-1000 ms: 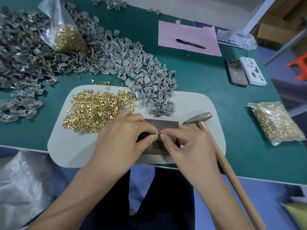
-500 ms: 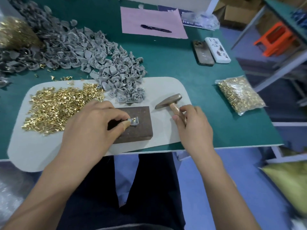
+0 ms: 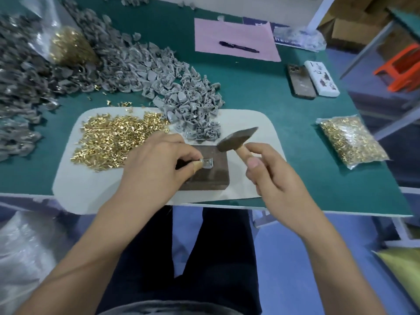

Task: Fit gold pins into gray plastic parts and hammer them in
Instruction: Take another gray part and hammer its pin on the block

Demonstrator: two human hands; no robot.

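The left hand point(image 3: 154, 164) is pinching a small gray plastic part point(image 3: 207, 163) on the dark rectangular block point(image 3: 211, 176); the right hand point(image 3: 270, 176) is gripping a wooden-handled metal hammer point(image 3: 237, 140) above it. A clear plastic bag point(image 3: 352, 140) is holding gold pins.

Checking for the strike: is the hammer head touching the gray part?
No, the hammer is raised in the right hand, clear of the gray part.

— How many hammers? 
— One hammer point(image 3: 236, 139), one dark block point(image 3: 211, 176), one white mat point(image 3: 250, 123). 
— Phones? 
— Two phones point(image 3: 301, 81), side by side; one pen point(image 3: 238, 47) on one pink sheet point(image 3: 236, 32). 
— Pins and gray parts? 
— Loose gold pins point(image 3: 118, 137) and gray parts point(image 3: 193, 105): too many to count. One sealed bag of pins point(image 3: 352, 139); two hands point(image 3: 156, 169).
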